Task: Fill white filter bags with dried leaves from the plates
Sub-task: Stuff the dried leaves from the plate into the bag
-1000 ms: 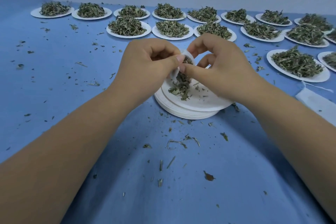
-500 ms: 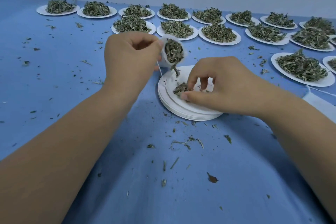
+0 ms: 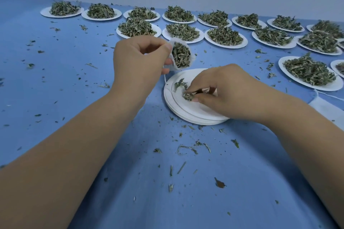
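Observation:
My left hand (image 3: 138,61) pinches the rim of a white filter bag (image 3: 183,55), held open above the table and stuffed with dried leaves. Its thin string hangs down toward the plates. Below and to the right lies a stack of white plates (image 3: 176,106) with only a few leaves left on top. My right hand (image 3: 223,89) is on that top plate, fingers and thumb pinching a small clump of dried leaves (image 3: 188,95). A loose leaf (image 3: 179,82) lies beside it.
Several plates heaped with dried leaves (image 3: 183,32) stand in rows along the back, and another full plate (image 3: 309,72) at the right. Leaf crumbs litter the blue cloth (image 3: 74,80). A white bag with string (image 3: 325,106) lies at the right edge.
My hands have parted: the left lifted the bag up and left, the right dropped to the top plate and gathered the last leaves into a pinch.

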